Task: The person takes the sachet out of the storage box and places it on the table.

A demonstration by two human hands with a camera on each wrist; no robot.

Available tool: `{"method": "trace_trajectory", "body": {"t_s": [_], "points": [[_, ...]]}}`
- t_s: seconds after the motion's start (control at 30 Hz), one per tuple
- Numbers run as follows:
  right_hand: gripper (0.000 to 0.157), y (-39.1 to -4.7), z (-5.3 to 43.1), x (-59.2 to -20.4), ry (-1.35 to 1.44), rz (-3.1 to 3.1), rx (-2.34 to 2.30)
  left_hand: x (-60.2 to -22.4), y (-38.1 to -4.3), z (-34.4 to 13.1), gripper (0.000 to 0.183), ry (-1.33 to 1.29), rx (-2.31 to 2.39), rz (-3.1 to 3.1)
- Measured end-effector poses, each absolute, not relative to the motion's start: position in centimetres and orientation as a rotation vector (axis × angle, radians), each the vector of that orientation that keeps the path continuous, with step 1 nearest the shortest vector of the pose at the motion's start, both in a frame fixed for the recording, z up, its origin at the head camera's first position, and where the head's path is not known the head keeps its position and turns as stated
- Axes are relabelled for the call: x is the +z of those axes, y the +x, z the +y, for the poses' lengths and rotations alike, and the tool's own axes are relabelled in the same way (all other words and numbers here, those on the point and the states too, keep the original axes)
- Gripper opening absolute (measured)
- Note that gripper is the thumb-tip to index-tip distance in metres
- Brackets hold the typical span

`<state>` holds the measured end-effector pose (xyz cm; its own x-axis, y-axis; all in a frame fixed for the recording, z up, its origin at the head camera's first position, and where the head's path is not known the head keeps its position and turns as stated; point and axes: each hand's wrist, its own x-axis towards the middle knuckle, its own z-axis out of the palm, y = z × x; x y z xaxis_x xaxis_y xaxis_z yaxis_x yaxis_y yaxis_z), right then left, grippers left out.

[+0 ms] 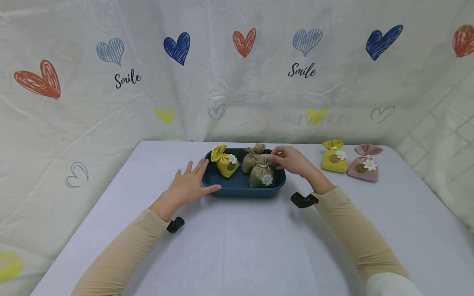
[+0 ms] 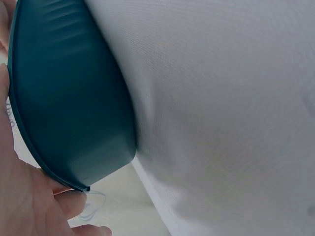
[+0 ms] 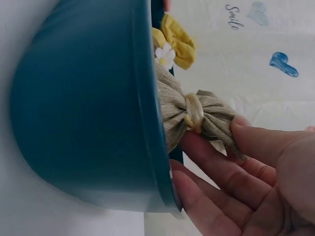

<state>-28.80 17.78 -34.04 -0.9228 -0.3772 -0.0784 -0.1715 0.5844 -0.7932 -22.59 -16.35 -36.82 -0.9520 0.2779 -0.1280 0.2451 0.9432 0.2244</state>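
L hand (image 1: 189, 186) is resting on blue tub (image 1: 240, 192), fingers spreading wide, prob. steadying it. R hand (image 1: 294, 160) is pinching front tan sachet (image 1: 257, 177) by its gathered top, likely the easiest grip; sachet's sitting in tub, nr yellow sachet (image 1: 226, 167).

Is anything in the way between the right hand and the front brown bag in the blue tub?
No, nothing visible stands between them: the right hand pinches the cloth top of the front brown bag. The other brown bag sits behind it, and a yellow bag is off to the left.
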Motion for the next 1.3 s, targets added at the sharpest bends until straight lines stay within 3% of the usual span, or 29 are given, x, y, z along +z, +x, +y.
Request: {"method": "trace_trajectory", "body": {"t_s": [0.63, 1.3], "points": [[0.03, -27.3, 17.9, -34.3, -0.457, 2.533, -1.473, -36.9, -22.7, -16.3, 0.11, 0.39, 0.281, 2.935], [0.029, -26.0, 18.0, -31.8, -0.488, 2.525, -1.519, -36.9, -22.6, -16.4, 0.11, 0.388, 0.285, 2.933]]}}
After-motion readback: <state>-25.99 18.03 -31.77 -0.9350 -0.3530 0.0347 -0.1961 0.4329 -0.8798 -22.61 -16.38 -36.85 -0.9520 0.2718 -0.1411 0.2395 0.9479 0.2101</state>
